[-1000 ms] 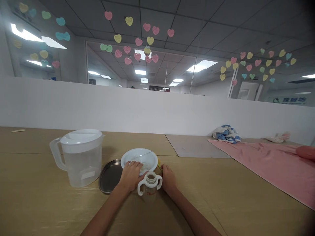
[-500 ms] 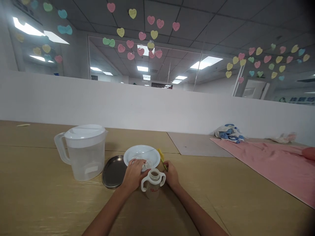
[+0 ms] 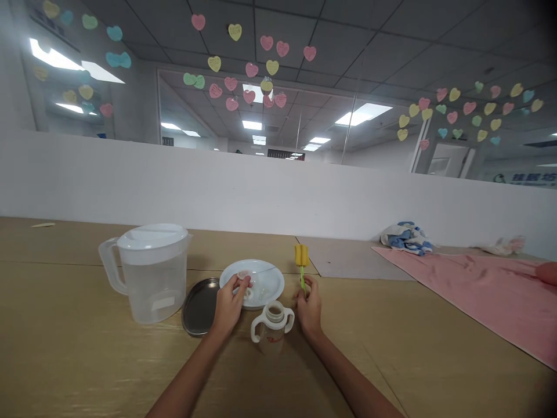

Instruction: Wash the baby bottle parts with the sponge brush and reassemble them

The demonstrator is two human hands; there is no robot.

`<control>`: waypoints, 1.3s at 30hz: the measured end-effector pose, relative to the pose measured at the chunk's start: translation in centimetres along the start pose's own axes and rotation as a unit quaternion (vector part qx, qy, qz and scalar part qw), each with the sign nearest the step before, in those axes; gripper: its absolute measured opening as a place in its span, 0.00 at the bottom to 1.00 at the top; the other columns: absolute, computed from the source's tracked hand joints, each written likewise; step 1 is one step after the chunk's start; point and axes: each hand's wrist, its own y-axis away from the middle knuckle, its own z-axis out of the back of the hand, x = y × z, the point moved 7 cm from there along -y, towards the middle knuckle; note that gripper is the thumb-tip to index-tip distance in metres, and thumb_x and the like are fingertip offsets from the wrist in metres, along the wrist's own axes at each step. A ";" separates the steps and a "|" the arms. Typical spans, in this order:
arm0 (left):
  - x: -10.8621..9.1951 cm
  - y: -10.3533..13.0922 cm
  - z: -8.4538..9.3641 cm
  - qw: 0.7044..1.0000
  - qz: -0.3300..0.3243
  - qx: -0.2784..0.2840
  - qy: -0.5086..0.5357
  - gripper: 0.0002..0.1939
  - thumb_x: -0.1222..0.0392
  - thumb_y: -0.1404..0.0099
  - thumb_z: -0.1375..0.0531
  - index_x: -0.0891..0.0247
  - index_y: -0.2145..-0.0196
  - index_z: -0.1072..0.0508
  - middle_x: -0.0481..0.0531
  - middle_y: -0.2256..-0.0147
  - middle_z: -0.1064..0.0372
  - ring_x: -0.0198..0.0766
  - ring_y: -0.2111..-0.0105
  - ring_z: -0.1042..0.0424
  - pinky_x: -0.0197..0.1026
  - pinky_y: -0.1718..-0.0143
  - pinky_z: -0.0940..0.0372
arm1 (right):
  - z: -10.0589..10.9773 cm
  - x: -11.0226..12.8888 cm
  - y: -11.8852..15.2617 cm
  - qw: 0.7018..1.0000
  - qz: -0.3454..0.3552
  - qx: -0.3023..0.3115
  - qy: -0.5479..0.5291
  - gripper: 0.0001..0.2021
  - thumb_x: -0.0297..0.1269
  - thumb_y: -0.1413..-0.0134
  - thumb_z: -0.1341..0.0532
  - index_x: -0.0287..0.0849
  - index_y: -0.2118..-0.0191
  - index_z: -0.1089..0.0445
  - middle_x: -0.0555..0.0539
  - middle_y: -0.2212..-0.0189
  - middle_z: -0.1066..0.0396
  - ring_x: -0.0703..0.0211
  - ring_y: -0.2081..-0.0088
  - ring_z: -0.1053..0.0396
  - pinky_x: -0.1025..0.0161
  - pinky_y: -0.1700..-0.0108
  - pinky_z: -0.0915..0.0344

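In my right hand [image 3: 310, 305], closed round its green handle, a sponge bottle brush [image 3: 301, 256] stands upright with its yellow head on top. Over the left part of a white bowl [image 3: 276, 296], the fingers of my left hand [image 3: 230, 302] pinch a small clear cap-like piece [image 3: 244, 273]. Inside the bowl lie a white ring [image 3: 248, 295], other clear parts and a thin rod [image 3: 265, 269]. Between my wrists a clear baby bottle [image 3: 272, 339] with two white handles stands upright, its mouth uncovered; neither hand touches it.
A lidded clear plastic pitcher [image 3: 154, 284] stands at the left, beside a dark metal tray [image 3: 200, 310]. Pink cloth [image 3: 470, 284] covers the table's right side, with a crumpled blue and white cloth [image 3: 407, 238] at its back corner. A white wall [image 3: 261, 194] rises behind.
My right hand has raised the bottle brush from its leaning position to upright. My left hand has drawn back from beside the bottle, moving slightly left and lifting the clear piece.
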 end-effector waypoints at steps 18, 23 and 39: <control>0.4 -0.1 -0.2 0.988 -0.102 -0.033 -0.112 0.19 0.52 0.35 0.53 0.65 0.63 0.26 0.57 0.66 0.28 0.45 0.63 0.30 0.47 0.59 0.38 | -1.4 5.2 1.4 0.971 0.131 0.201 -0.023 0.11 0.34 0.46 0.47 0.39 0.60 0.32 0.47 0.71 0.27 0.61 0.70 0.30 0.67 0.67 0.33; 1.2 -0.1 0.3 0.990 -0.073 -0.064 -0.102 0.17 0.51 0.37 0.50 0.63 0.66 0.26 0.56 0.66 0.25 0.45 0.64 0.28 0.46 0.60 0.37 | -1.4 5.7 1.6 0.963 0.180 0.198 -0.005 0.12 0.33 0.48 0.46 0.40 0.60 0.29 0.44 0.65 0.25 0.57 0.64 0.27 0.62 0.61 0.31; 0.0 0.2 1.3 0.980 -0.108 -0.121 -0.114 0.14 0.52 0.39 0.45 0.61 0.66 0.24 0.55 0.61 0.27 0.45 0.59 0.31 0.48 0.55 0.39 | -1.1 4.9 0.7 0.979 0.126 0.143 0.079 0.15 0.35 0.45 0.49 0.42 0.56 0.29 0.47 0.64 0.24 0.59 0.68 0.27 0.65 0.65 0.31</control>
